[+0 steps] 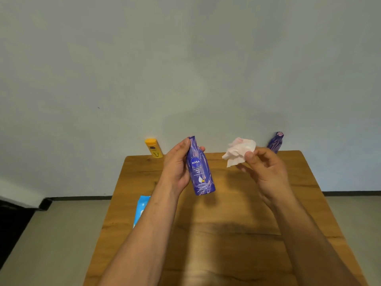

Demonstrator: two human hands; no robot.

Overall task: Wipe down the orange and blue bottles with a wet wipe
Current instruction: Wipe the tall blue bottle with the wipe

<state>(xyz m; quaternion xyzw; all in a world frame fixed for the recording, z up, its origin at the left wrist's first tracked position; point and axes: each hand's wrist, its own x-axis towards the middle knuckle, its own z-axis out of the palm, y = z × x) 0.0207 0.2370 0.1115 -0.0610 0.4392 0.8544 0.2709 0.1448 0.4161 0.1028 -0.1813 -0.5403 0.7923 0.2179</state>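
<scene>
My left hand (177, 165) grips a blue lotion bottle (200, 168) and holds it upright in the air above the wooden table (237, 234), label toward me. To its right, my right hand (266, 169) pinches a crumpled white wet wipe (240, 150) between thumb and fingers; the wipe is a short gap away from the bottle and does not touch it. An orange bottle (154, 148) stands at the table's far left corner, against the wall.
A second blue-purple bottle (275, 142) stands at the table's far right edge by the wall. A light blue wipes pack (142, 207) lies near the table's left edge, partly hidden by my left forearm. Grey floor lies on both sides of the table.
</scene>
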